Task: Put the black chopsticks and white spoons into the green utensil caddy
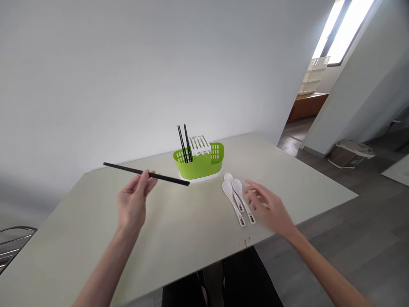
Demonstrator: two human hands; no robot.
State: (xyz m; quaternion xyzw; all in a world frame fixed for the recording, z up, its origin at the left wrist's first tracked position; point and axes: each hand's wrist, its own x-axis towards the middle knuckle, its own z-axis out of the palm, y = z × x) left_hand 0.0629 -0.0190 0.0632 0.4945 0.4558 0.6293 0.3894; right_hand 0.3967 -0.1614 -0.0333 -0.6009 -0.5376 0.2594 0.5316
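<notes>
Pinched between the thumb and fingers of my left hand (134, 200) are black chopsticks (169, 179), held level above the table; they lie so close together that I cannot tell how many. My right hand (268, 209), slightly blurred, hovers with its fingers apart just right of three white spoons (237, 187). The spoons lie loosely together on the table, bowls pointing away from me. Behind them stands a green cutlery basket (200, 167) with a white slotted rack (200, 144) on top. Several black chopsticks (182, 143) stand upright in its left compartment.
The pale table (179, 243) reaches back to a white wall (153, 76). Its front edge runs just above my legs (249, 279). A metal-framed chair (15, 243) is at the left, and a lidded bin (349, 153) stands on the floor at the right.
</notes>
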